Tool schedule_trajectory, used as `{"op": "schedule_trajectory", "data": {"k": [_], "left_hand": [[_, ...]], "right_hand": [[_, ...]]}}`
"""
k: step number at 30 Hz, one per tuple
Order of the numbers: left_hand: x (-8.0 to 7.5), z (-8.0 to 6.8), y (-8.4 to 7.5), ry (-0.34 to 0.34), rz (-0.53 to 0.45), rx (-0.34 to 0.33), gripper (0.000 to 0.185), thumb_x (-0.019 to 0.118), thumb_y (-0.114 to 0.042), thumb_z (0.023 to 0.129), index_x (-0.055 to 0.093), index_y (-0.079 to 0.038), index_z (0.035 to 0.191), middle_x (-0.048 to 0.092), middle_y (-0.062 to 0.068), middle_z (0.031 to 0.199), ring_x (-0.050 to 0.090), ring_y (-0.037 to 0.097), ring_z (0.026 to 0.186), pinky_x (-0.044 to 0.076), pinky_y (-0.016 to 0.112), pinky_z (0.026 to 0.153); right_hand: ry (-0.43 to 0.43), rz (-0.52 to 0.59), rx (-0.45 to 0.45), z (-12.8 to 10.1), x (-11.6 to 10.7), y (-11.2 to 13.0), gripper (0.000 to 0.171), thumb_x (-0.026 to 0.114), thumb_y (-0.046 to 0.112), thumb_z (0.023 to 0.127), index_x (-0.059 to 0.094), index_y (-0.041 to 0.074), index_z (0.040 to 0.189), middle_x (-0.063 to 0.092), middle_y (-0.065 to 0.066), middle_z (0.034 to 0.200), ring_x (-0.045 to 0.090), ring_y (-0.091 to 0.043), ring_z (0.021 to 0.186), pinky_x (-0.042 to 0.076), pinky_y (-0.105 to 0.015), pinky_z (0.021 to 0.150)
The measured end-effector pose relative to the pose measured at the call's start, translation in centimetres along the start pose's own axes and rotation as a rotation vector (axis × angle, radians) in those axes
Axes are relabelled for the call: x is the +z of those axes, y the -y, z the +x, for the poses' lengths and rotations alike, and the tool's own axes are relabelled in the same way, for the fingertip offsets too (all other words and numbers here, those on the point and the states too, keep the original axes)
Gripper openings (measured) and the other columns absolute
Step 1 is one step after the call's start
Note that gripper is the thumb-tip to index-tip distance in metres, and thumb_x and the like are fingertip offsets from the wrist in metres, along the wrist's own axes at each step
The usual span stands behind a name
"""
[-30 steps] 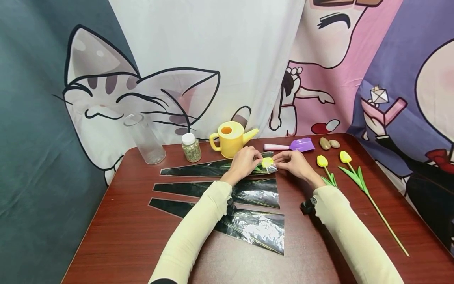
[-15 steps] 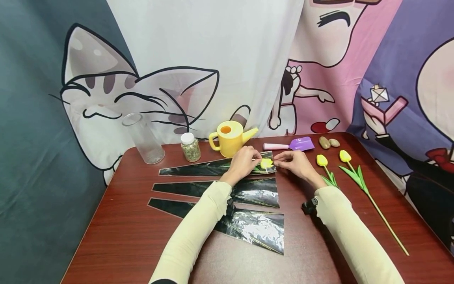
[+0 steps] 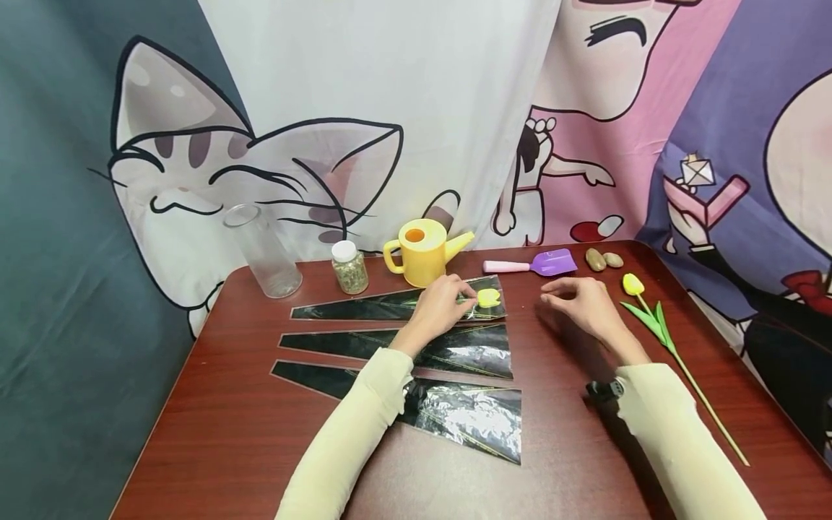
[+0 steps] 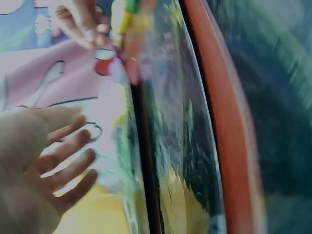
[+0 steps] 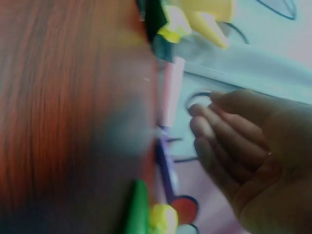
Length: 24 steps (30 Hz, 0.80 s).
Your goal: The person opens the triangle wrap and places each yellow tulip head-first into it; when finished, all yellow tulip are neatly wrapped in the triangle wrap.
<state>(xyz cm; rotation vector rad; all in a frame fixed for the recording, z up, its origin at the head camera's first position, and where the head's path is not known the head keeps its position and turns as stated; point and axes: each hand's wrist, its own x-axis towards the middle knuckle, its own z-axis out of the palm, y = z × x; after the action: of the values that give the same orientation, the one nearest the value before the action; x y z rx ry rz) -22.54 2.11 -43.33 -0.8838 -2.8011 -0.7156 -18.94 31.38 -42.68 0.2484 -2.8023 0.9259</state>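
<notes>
Left hand (image 3: 442, 302), right hand (image 3: 588, 307) loosely curved, empty; watering can (image 3: 425, 260), shovel (image 3: 552, 262) beyond yellow tulip (image 3: 489, 298).

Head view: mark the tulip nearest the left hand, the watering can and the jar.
Tulip (image 3: 489, 298): head view, on its yellow bloom.
Watering can (image 3: 424, 258): head view, on the front of its yellow body.
Jar (image 3: 351, 274): head view, on its clear side below the white lid.

Left hand (image 3: 442, 307) beside yellow tulip (image 3: 490, 297); right hand (image 3: 585, 305) over table (image 3: 195, 404).
</notes>
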Motion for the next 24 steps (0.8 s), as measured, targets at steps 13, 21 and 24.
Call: {"op": "schedule_trajectory", "data": {"k": [13, 21, 24], "left_hand": [[-1.0, -3.9, -1.4, 0.186, 0.066, 0.061, 0.026, 0.070, -0.035, 0.091, 0.074, -0.019, 0.111, 0.062, -0.004, 0.108, 0.057, 0.017, 0.106, 0.050, 0.034, 0.085], [0.1, -4.4, -1.9, 0.237, 0.138, 0.122, 0.028, 0.068, -0.039, 0.092, 0.074, -0.021, 0.112, 0.062, -0.004, 0.113, 0.055, 0.017, 0.107, 0.047, 0.033, 0.088], [0.6, -4.5, -2.0, 0.249, 0.178, 0.148, 0.028, 0.068, -0.040, 0.092, 0.074, -0.022, 0.111, 0.062, -0.004, 0.109, 0.055, 0.017, 0.101, 0.047, 0.032, 0.084]], "right_hand": [[-0.056, -0.177, 0.154, -6.2, -6.4, -0.8, 0.031, 0.073, 0.033, 0.088, 0.075, 0.007, 0.104, 0.070, -0.020, 0.101, 0.061, -0.041, 0.094, 0.043, -0.038, 0.065], [0.196, -0.235, 0.335, -8.2, -7.4, -2.5, 0.035, 0.076, 0.032, 0.084, 0.074, 0.001, 0.099, 0.072, -0.015, 0.089, 0.057, -0.049, 0.092, 0.044, -0.048, 0.065], [0.253, -0.242, 0.405, -8.6, -7.8, -2.8, 0.036, 0.076, 0.036, 0.083, 0.075, 0.002, 0.094, 0.070, -0.010, 0.081, 0.057, -0.043, 0.085, 0.043, -0.047, 0.066]]}}
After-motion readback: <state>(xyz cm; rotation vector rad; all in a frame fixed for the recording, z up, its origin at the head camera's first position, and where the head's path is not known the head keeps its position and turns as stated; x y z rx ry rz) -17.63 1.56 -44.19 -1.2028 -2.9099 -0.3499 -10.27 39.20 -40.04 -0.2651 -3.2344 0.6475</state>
